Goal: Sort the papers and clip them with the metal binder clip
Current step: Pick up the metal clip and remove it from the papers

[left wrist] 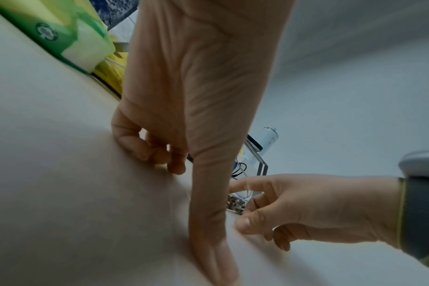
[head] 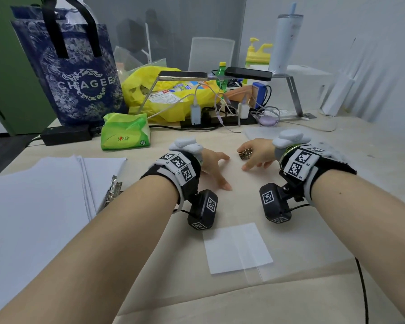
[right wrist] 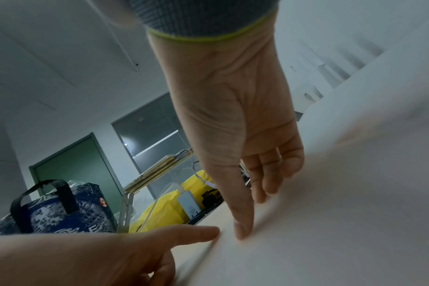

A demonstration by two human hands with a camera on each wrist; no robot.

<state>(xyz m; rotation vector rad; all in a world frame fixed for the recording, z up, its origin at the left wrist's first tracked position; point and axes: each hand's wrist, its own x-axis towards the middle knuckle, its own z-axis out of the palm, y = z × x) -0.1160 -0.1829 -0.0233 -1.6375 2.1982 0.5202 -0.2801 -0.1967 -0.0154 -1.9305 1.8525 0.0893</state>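
A small metal binder clip (head: 246,153) stands on the table between the index finger and thumb of my right hand (head: 257,155). That thumb's tip presses on the table a little short of the clip (left wrist: 236,204), and the clip is hidden in the right wrist view. My left hand (head: 214,168) lies palm down just left of it, with its fingertips and thumb on the table and nothing in it. A thick stack of white papers (head: 40,195) lies at the left with another metal clip (head: 114,190) at its right edge. A small white sheet (head: 237,247) lies nearer me.
Along the back stand a blue tote bag (head: 73,73), a green tissue pack (head: 125,132), a yellow plastic bag (head: 150,90), a power strip with chargers (head: 218,118), two phones on a metal stand (head: 215,76) and a pale tumbler (head: 285,43). A black adapter (head: 66,135) sits back left.
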